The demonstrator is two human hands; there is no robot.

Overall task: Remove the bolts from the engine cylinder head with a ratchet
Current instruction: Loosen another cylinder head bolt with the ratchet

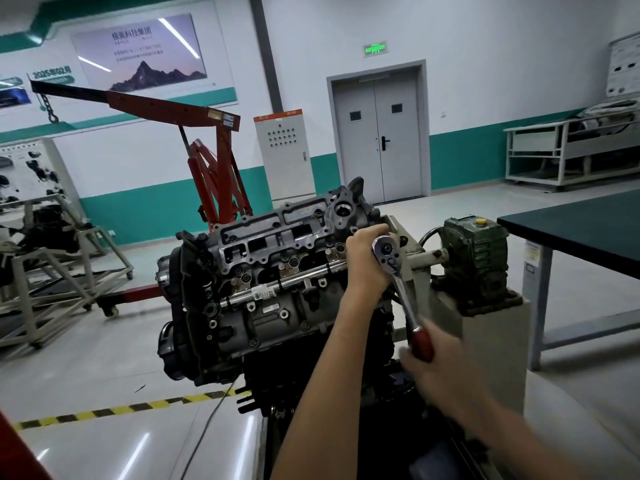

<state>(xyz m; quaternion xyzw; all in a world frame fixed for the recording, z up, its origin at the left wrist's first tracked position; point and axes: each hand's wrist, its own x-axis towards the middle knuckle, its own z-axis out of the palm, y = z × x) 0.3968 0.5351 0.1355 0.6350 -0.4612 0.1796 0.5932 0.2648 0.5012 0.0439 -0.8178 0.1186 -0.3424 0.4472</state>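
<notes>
Ratchet (401, 289): shiny round end on the right end of the engine cylinder head (277, 244), red handle pointing to 5 o'clock.
Left hand (367, 265): fingers wrapped round the ratchet's round end.
Right hand (440, 368): blurry, grasping the red handle.
Room: green gearbox (478, 258) close at 3 o'clock; bare floor (104, 358) at 9 o'clock.

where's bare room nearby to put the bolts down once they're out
The dark tabletop right of the green gearbox shows bare. It is crowded at the right end of the cylinder head, where the left hand holds the ratchet at its head and the right hand grips its red handle.
</notes>
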